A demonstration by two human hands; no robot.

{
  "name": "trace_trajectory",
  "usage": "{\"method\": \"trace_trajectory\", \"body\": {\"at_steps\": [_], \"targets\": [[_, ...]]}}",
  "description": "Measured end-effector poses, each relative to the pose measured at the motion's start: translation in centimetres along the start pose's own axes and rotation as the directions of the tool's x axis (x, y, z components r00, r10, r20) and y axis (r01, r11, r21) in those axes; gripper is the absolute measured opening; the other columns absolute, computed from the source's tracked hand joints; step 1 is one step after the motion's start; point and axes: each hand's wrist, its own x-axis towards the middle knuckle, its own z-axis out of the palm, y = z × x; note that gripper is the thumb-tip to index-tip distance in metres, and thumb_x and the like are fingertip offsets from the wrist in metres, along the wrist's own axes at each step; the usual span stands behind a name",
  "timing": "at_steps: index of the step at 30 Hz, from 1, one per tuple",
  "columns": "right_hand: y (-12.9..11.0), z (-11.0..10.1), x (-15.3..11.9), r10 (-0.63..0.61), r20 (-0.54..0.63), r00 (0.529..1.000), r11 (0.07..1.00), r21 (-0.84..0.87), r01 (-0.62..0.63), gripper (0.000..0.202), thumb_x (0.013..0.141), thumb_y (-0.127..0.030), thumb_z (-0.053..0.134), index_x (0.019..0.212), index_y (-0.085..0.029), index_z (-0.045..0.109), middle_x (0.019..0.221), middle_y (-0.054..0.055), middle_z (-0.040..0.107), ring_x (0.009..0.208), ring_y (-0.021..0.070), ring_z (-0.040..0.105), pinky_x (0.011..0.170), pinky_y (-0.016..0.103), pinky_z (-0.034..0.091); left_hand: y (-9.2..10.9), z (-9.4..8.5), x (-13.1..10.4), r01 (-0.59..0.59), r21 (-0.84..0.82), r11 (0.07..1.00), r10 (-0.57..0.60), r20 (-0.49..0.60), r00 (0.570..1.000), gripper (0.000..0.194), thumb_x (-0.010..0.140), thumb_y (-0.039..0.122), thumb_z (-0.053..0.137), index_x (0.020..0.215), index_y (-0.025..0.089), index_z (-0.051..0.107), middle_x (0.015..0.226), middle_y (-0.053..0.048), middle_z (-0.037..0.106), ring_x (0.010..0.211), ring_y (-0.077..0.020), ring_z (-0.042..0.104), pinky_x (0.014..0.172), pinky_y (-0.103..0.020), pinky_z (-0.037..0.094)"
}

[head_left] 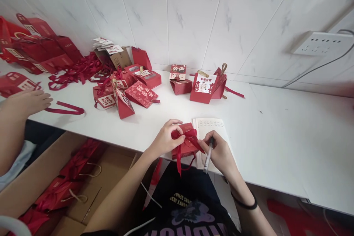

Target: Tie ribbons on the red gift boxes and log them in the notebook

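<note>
A small red gift box (183, 152) lies near the table's front edge, with a dark red ribbon (190, 135) tied in a bow on top and its tails hanging over the edge. My left hand (169, 137) is closed, thumb and forefinger pinching the ribbon at the bow's left side. Held in my right hand (219, 152) is a clear pen with a black cap (208, 159), pointing down. The right thumb and forefinger also meet at the bow's right ribbon tail. Under and beside the box sits an open notebook (218, 127) with rows of handwriting.
Several red gift boxes (204, 86) stand along the tiled wall. Loose ribbons (80, 68) and a carton of cards (120, 58) lie to the left. Another person's hand (29, 103) rests at the left edge. Below is a cardboard box (110, 162) containing red bags. A power socket (322, 43) is right.
</note>
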Motion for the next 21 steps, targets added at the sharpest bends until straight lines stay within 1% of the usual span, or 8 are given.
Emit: {"method": "trace_trajectory", "body": {"at_steps": [4, 8, 10, 12, 15, 17, 19, 21], "targets": [[-0.2, -0.6, -1.0, 0.052, 0.055, 0.997, 0.998, -0.024, -0.051, 0.030, 0.078, -0.044, 0.058, 0.068, -0.021, 0.042, 0.055, -0.003, 0.048, 0.050, 0.0121, 0.042, 0.049, 0.024, 0.035, -0.1, 0.1, 0.0, 0.012, -0.019, 1.000, -0.012, 0.000, 1.000, 0.004, 0.073, 0.022, 0.057, 0.071, 0.019, 0.055, 0.116, -0.006, 0.053, 0.110, -0.0213, 0.052, 0.097, -0.038, 0.041], [-0.5, -1.7, -1.9, 0.101, 0.094, 0.990, 0.993, -0.075, -0.094, 0.030, 0.077, -0.044, 0.058, 0.066, -0.021, 0.041, 0.056, -0.003, 0.050, 0.050, 0.0120, 0.042, 0.049, 0.024, 0.034, -0.3, 0.2, 0.2, 0.027, -0.042, 0.999, -0.027, 0.005, 1.000, 0.005, 0.072, 0.022, 0.057, 0.070, 0.019, 0.055, 0.116, -0.006, 0.053, 0.110, -0.0221, 0.052, 0.097, -0.038, 0.041], [-0.6, -2.4, -2.1, 0.136, 0.119, 0.984, 0.985, -0.119, -0.122, 0.030, 0.077, -0.045, 0.058, 0.065, -0.021, 0.042, 0.054, -0.003, 0.049, 0.049, 0.0121, 0.041, 0.048, 0.024, 0.034, -0.4, 0.2, 0.3, 0.025, -0.049, 0.998, -0.025, 0.014, 1.000, 0.005, 0.073, 0.023, 0.057, 0.070, 0.019, 0.055, 0.117, -0.006, 0.053, 0.111, -0.0222, 0.052, 0.098, -0.038, 0.041], [-0.7, -3.0, -1.8, 0.143, 0.125, 0.982, 0.977, -0.173, -0.121, 0.031, 0.076, -0.048, 0.058, 0.067, -0.021, 0.046, 0.057, -0.001, 0.052, 0.051, 0.0133, 0.043, 0.050, 0.025, 0.035, -0.5, 0.1, 0.3, 0.004, -0.060, 0.998, -0.002, 0.028, 1.000, 0.005, 0.073, 0.024, 0.058, 0.071, 0.019, 0.055, 0.119, -0.006, 0.052, 0.113, -0.0225, 0.051, 0.099, -0.039, 0.039], [-0.7, -3.2, -0.4, 0.061, 0.019, 0.998, 0.976, -0.211, -0.055, 0.031, 0.072, -0.050, 0.062, 0.075, -0.021, 0.051, 0.076, 0.003, 0.060, 0.064, 0.0165, 0.049, 0.060, 0.028, 0.040, -0.8, -0.3, 0.1, -0.056, -0.110, 0.992, 0.060, 0.031, 0.998, 0.011, 0.075, 0.027, 0.058, 0.083, 0.020, 0.057, 0.122, -0.008, 0.051, 0.119, -0.0235, 0.046, 0.102, -0.040, 0.036], [-0.8, -2.7, 0.7, -0.016, -0.012, 1.000, 0.984, -0.179, 0.013, 0.032, 0.072, -0.050, 0.064, 0.082, -0.021, 0.052, 0.087, 0.004, 0.061, 0.072, 0.0177, 0.051, 0.066, 0.030, 0.041, -1.0, -0.7, -0.3, -0.101, -0.151, 0.983, 0.097, -0.032, 0.995, 0.020, 0.078, 0.027, 0.054, 0.097, 0.020, 0.055, 0.125, -0.009, 0.049, 0.122, -0.0235, 0.043, 0.104, -0.041, 0.034], [-0.9, -1.8, 1.8, -0.073, 0.043, 0.996, 0.990, -0.121, 0.078, 0.032, 0.073, -0.048, 0.064, 0.084, -0.021, 0.052, 0.086, 0.003, 0.060, 0.074, 0.0174, 0.052, 0.067, 0.029, 0.041, -1.1, -0.9, -1.0, -0.136, -0.110, 0.985, 0.122, -0.122, 0.985, 0.025, 0.079, 0.024, 0.051, 0.103, 0.019, 0.052, 0.127, -0.010, 0.047, 0.124, -0.0240, 0.040, 0.105, -0.043, 0.032], [-1.0, -0.8, 2.5, -0.112, 0.108, 0.988, 0.991, -0.065, 0.119, 0.030, 0.073, -0.046, 0.065, 0.081, -0.020, 0.052, 0.079, 0.002, 0.058, 0.070, 0.0162, 0.051, 0.065, 0.028, 0.040, -1.0, -1.0, -1.6, -0.137, 0.015, 0.990, 0.138, -0.182, 0.974, 0.021, 0.078, 0.024, 0.054, 0.099, 0.020, 0.054, 0.128, -0.010, 0.045, 0.125, -0.0256, 0.038, 0.105, -0.046, 0.030]]}}
